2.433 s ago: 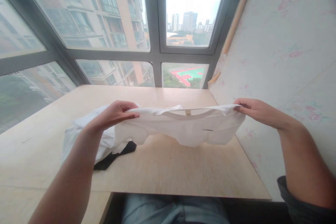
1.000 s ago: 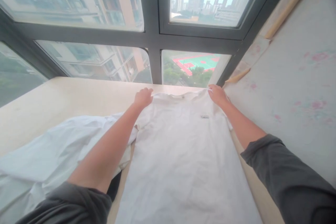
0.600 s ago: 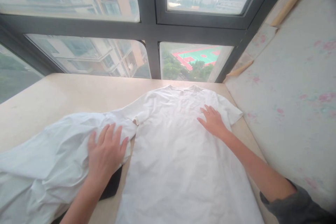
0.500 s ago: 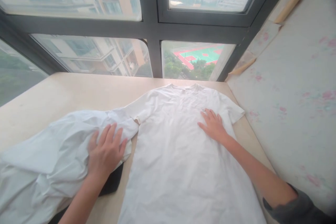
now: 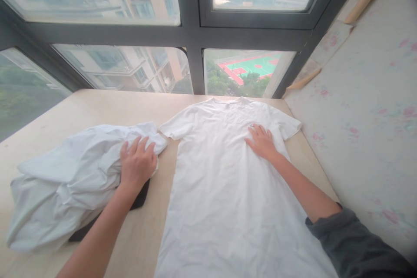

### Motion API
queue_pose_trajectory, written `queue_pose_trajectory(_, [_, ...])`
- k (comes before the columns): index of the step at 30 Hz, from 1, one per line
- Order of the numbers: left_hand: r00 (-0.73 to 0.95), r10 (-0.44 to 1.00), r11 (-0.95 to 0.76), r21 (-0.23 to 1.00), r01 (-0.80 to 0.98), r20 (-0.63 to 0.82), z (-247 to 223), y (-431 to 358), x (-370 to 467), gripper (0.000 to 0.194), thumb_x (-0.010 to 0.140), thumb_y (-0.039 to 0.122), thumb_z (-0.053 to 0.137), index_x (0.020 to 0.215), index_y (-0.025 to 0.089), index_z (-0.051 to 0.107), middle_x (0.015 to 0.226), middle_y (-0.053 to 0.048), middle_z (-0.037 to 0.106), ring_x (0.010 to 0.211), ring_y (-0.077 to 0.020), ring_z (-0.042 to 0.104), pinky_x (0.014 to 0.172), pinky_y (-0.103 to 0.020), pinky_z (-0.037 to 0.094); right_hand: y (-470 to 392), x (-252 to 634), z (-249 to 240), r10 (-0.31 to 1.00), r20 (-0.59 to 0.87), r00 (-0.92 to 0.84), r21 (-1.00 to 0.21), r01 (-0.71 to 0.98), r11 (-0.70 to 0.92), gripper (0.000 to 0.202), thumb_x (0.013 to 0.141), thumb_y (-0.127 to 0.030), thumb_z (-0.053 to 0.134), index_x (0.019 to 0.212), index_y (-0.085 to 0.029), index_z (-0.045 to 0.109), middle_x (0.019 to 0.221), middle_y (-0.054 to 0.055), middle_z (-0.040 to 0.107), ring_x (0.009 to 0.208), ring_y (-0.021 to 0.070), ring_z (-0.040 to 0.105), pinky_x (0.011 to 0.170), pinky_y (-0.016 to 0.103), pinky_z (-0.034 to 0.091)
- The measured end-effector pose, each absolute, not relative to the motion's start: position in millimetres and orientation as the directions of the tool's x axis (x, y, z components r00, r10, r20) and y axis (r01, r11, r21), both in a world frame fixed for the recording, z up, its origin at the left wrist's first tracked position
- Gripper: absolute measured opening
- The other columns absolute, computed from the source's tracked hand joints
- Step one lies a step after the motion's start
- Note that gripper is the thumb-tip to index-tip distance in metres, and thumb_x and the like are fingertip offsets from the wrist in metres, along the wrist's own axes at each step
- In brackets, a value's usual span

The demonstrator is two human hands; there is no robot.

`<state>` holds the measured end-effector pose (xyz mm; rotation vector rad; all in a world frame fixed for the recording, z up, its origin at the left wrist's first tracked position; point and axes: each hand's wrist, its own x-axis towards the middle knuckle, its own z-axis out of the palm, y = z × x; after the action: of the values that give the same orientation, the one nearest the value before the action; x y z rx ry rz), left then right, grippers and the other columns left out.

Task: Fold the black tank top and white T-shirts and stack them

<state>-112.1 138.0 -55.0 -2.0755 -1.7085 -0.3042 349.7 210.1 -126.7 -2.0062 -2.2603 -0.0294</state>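
Left hand (image 5: 137, 161), open, is shoving the crumpled white pile (image 5: 74, 173) leftward, now clear of the t-shirt (image 5: 228, 182); right hand (image 5: 262, 142) is pressing flat on its chest, shirt spread on the table (image 5: 97, 104).

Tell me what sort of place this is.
Likely a high-rise flat: a wooden table set against big windows overlooking towers and a sports court, floral wallpaper to the right.

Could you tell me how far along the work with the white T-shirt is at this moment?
Done: the white T-shirt lies spread flat on the table. In hand: the right hand presses its chest, while the left hand rests on the crumpled white pile. Left: no fold shows yet.
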Motion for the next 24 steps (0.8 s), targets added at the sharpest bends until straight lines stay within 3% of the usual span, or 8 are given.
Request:
queue_pose_trajectory(3, [0.036, 0.959, -0.04, 0.008, 0.999, 0.283, -46, 158, -80, 0.039, 0.096, 0.033, 0.042, 0.128, 0.018, 0.058, 0.125, -0.014, 0.065, 0.114, -0.032, 0.062, 0.096, -0.045, 0.047, 201, 349, -126, 0.984, 0.111, -0.136, -0.077, 0.986, 0.145, 0.057, 0.1, -0.05, 0.036, 0.147, -0.019, 0.046, 0.161, 0.013, 0.031, 0.149, 0.0325, 0.025, 0.116, 0.059, 0.026])
queue_pose_trajectory(6, [-0.119, 0.986, 0.107, 0.1, 0.989, 0.118, -41, 200, -61, 0.049, 0.097, 0.043, 0.038, 0.135, 0.016, 0.052, 0.119, -0.016, 0.066, 0.105, -0.0309, 0.065, 0.088, -0.041, 0.05, 191, 352, -127, 0.983, 0.114, -0.142, -0.088, 0.984, 0.152, 0.056, 0.101, -0.048, 0.035, 0.147, -0.019, 0.046, 0.161, 0.012, 0.032, 0.148, 0.0323, 0.026, 0.116, 0.058, 0.026])
queue_pose_trajectory(11, [-0.169, 0.985, 0.167, 0.072, 0.983, 0.028, -49, 282, -73, 0.053, 0.089, 0.044, 0.05, 0.132, 0.013, 0.055, 0.131, -0.023, 0.057, 0.121, -0.0371, 0.057, 0.094, -0.045, 0.047, 181, 359, -128, 0.986, 0.11, -0.126, -0.076, 0.988, 0.135, 0.055, 0.102, -0.046, 0.033, 0.146, -0.018, 0.048, 0.161, 0.012, 0.033, 0.148, 0.0321, 0.028, 0.117, 0.056, 0.026])
queue_pose_trajectory(13, [-0.176, 0.983, 0.179, 0.06, 0.982, -0.051, -54, 307, -84, 0.048, 0.084, 0.044, 0.056, 0.123, 0.015, 0.063, 0.124, -0.022, 0.062, 0.115, -0.0377, 0.06, 0.09, -0.045, 0.049, 179, 361, -127, 0.986, 0.11, -0.127, -0.067, 0.989, 0.135, 0.055, 0.102, -0.046, 0.033, 0.147, -0.018, 0.047, 0.161, 0.011, 0.033, 0.148, 0.0316, 0.028, 0.118, 0.056, 0.025])
queue_pose_trajectory(17, [-0.134, 0.977, 0.144, 0.049, 0.988, -0.169, -56, 345, -106, 0.028, 0.079, 0.03, 0.058, 0.1, 0.017, 0.07, 0.103, -0.015, 0.073, 0.099, -0.0297, 0.067, 0.081, -0.034, 0.05, 179, 363, -129, 0.984, 0.122, -0.132, -0.058, 0.988, 0.14, 0.054, 0.101, -0.046, 0.035, 0.147, -0.019, 0.048, 0.161, 0.011, 0.034, 0.148, 0.0319, 0.028, 0.118, 0.056, 0.025])
queue_pose_trajectory(24, [-0.08, 0.985, 0.084, 0.025, 0.996, -0.155, -52, 383, -116, 0.039, 0.08, 0.035, 0.054, 0.112, 0.018, 0.068, 0.115, -0.012, 0.072, 0.106, -0.0271, 0.066, 0.083, -0.031, 0.049, 179, 364, -134, 0.977, 0.158, -0.146, -0.071, 0.985, 0.159, 0.053, 0.101, -0.045, 0.036, 0.145, -0.018, 0.05, 0.159, 0.013, 0.037, 0.147, 0.0328, 0.03, 0.116, 0.057, 0.027])
